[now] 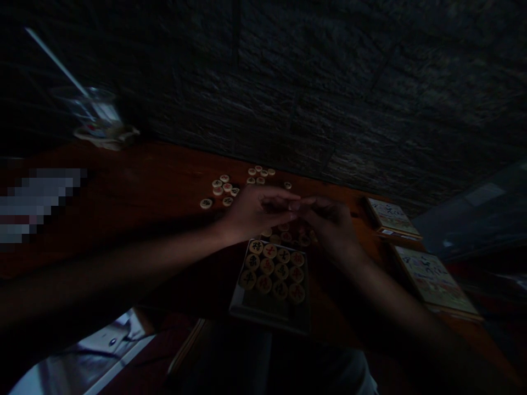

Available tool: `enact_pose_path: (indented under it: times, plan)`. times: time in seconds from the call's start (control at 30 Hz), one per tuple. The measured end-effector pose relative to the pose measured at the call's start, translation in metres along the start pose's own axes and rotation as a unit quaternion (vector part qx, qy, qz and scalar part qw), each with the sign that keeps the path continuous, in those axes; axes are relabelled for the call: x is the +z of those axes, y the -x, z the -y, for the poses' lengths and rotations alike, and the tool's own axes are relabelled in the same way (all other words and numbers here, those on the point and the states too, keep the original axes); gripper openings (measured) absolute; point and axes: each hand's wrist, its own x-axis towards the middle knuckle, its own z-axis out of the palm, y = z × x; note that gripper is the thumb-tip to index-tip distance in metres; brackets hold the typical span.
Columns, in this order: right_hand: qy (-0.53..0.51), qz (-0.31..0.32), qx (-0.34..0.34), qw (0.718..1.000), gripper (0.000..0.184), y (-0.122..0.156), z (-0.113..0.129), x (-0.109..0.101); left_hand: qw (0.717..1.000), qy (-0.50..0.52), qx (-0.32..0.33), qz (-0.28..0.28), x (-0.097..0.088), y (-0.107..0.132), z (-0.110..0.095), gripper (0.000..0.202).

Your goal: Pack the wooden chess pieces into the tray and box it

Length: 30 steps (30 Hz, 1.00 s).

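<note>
Above the wooden table, my left hand [255,211] and my right hand [333,225] meet at the fingertips. Both are closed in a pinch; in the dim light I cannot make out what lies between them, if anything. Just below them, an open box [236,299] holds three rows of round Chinese chess pieces [267,266] marked in black and red. The near part of the box shows its bare bottom. Loose Chinese chess pieces [227,187] lie behind and beneath my hands, some partly hidden by them.
A dark stone wall [288,82] rises behind the table [123,175]. At the back left stands a clear cup [105,112] with a straw, on a small dish [109,141]. Two flat boxes with printed lids, one farther back [393,214] and one nearer [432,274], lie on the right.
</note>
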Motion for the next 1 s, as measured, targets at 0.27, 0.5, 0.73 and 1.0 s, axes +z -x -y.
enact_pose_path:
  times: [0.27, 0.5, 0.73, 1.0]
  plan:
    - [0.002, -0.007, 0.003, 1.000, 0.035, 0.000, 0.000, 0.001, 1.000, -0.018, 0.005, 0.011, 0.001, 0.001, -0.001, 0.028]
    - [0.008, -0.004, -0.007, 1.000, 0.035, 0.000, 0.005, 0.000, 0.999, 0.007, -0.010, -0.031, -0.003, -0.002, 0.000, 0.032]
    - [0.063, -0.012, -0.077, 0.995, 0.029, 0.001, -0.002, -0.001, 0.997, 0.037, -0.055, -0.040, -0.002, -0.002, -0.005, 0.024]
    - [0.251, -0.062, -0.246, 0.934, 0.022, 0.005, -0.005, -0.009, 0.968, 0.192, -0.158, 0.013, -0.003, -0.004, 0.005, 0.027]
